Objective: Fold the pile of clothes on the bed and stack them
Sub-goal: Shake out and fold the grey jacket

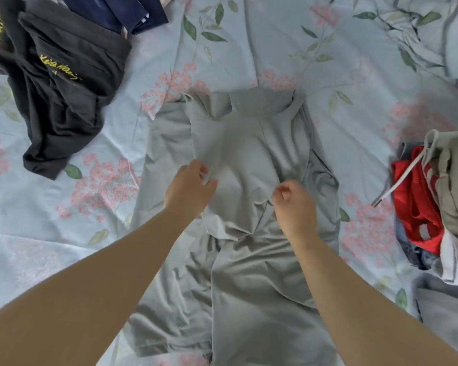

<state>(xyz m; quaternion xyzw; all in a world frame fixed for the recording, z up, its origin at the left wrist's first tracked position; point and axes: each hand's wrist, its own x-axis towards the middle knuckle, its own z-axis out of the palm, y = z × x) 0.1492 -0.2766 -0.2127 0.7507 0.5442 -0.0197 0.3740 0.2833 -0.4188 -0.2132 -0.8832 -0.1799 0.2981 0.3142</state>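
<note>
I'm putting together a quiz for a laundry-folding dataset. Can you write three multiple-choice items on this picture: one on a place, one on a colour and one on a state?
1. Where on the bed does the black garment with yellow lettering lie?
A. Upper left of the view
B. Bottom right corner
C. Dead centre

2. What colour is the middle garment that the left hand and right hand pinch?
A. Red
B. Grey
C. Navy

3. What state is the middle garment in?
A. Stacked as a neat square
B. Held up in the air
C. Lying on the bed, wrinkled, folding unfinished

Answers:
1 A, it lies by the top left edge.
2 B, its cloth is pale grey throughout.
3 C, it lies creased on the sheet.
</note>
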